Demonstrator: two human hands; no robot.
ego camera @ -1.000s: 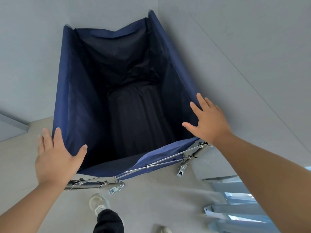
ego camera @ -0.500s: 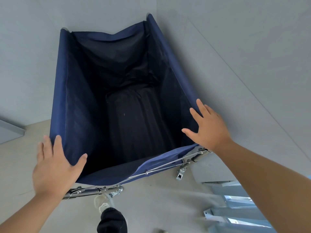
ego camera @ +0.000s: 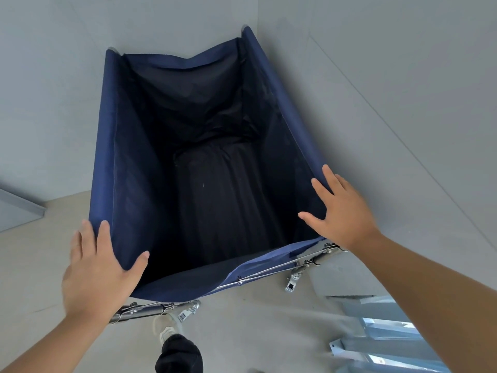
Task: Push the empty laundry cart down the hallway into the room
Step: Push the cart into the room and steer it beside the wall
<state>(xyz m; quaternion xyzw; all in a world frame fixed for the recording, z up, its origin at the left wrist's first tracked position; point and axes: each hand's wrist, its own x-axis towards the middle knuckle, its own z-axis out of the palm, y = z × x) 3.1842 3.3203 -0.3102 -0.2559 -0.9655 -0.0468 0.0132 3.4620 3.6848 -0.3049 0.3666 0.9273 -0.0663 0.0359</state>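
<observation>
A navy blue fabric laundry cart (ego camera: 129, 146) on a folding metal frame fills the middle of the head view, its dark inside empty. My left hand (ego camera: 99, 267) lies flat on the near left corner of the rim, fingers spread, thumb hooked inside. On the near right corner rests my right hand (ego camera: 341, 211), fingers apart and palm down on the fabric edge. Neither hand is curled round the rim. The chrome frame tube (ego camera: 150, 309) and a caster (ego camera: 291, 282) show below the near edge.
Grey walls meet in a corner just beyond the cart's far right end (ego camera: 247, 29). A grey wall runs close along the cart's right side (ego camera: 403, 117). My shoe and dark trouser leg (ego camera: 172, 343) stand on the beige floor. Slatted metal louvres (ego camera: 382, 343) sit at lower right.
The cart has shifted slightly lower and nearer in view with both hands staying on its near corners. My foot has stepped forward under the frame.
</observation>
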